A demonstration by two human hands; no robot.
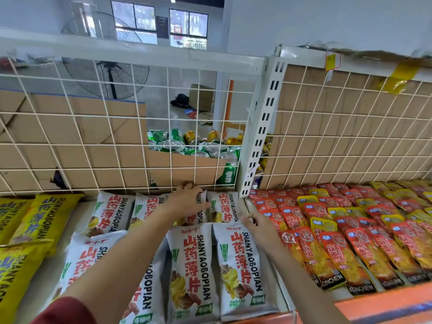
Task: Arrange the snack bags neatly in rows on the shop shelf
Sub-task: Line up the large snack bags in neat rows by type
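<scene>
Along the back edge of the shelf (44,272), at 12 o'clock, the left hand (187,198), arm stretched forward, curled its fingers over a white snack bag (198,217); at its 4 o'clock the right hand (259,226) overlapped a front-row bag (240,265), its finger hold too blurred to tell.

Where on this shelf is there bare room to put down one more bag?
A bare strip of shelf runs from back to front between the yellow bags and the white bags. The right section is packed with red packets. The left hand and right hand crowd the white bags.
</scene>
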